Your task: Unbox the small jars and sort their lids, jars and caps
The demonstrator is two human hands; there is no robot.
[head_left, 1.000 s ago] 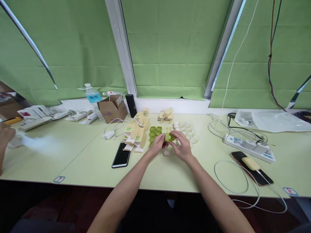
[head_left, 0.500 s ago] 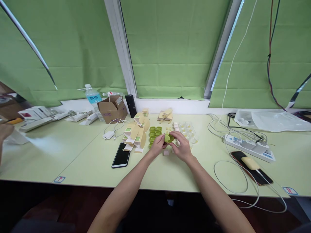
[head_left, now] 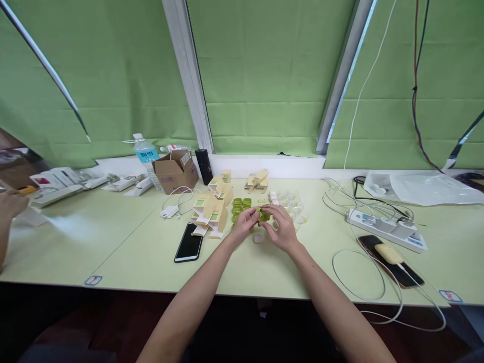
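Between both hands is a small green plastic cup (head_left: pixel 263 216), held a little above the table. My left hand (head_left: pixel 245 225) pinches its left side, and my right hand (head_left: pixel 280 228) curls around its right side with thumb and fingers. Just left of the hands stand several similar green cups (head_left: pixel 242 202) in two rows. A small pale pink block (head_left: pixel 258 237) lies below the hands. Behind them are small yellowish pieces (head_left: pixel 261 201) and pale pink blocks (head_left: pixel 274 197). Clear plastic cups (head_left: pixel 293 201) with yellow spots sit to the right, partly hidden by my right hand.
Cream folded cardboard boxes (head_left: pixel 212 209) and a phone (head_left: pixel 188 243) lie left. Behind stand a brown carton (head_left: pixel 176 174), a water bottle (head_left: pixel 147 156) and a black cylinder (head_left: pixel 204 166). Right are a power strip (head_left: pixel 386 230), loose cables and another phone (head_left: pixel 391 262). A co-worker's hand (head_left: pixel 15 204) shows far left.
The green cup has turned slightly in my fingers, and my right hand has closed further over it. At far left the co-worker's hand has moved a little to the right.
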